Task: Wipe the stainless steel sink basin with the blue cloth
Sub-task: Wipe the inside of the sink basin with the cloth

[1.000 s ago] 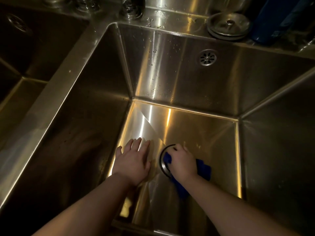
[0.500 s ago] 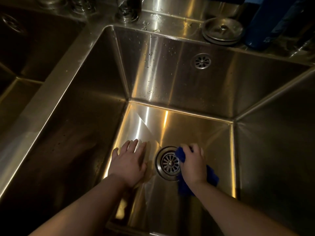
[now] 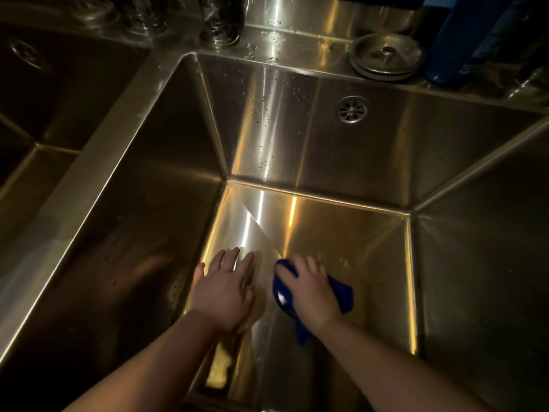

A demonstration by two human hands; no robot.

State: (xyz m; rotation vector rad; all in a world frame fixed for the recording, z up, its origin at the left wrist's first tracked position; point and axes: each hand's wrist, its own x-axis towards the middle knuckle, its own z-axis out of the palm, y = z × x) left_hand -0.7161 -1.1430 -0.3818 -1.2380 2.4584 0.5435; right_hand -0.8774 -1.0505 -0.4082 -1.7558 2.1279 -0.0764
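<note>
The stainless steel sink basin (image 3: 341, 233) is deep and square, lit along its floor. My right hand (image 3: 312, 292) presses the blue cloth (image 3: 343, 291) down on the basin floor over the drain, which the cloth and hand hide almost fully. Its fingers curl over the cloth's bunched top. My left hand (image 3: 225, 285) lies flat on the floor to the left, fingers straight and spread, holding nothing.
A second basin (image 3: 44, 114) lies at the left beyond a steel divider. An overflow grille (image 3: 352, 110) sits in the back wall. On the back ledge rest a round drain lid (image 3: 386, 56), a blue bottle (image 3: 463, 40) and the tap base (image 3: 221, 22).
My right hand slid the cloth left from beside the drain onto it, covering the strainer that showed half a second ago. My left hand stays planted.
</note>
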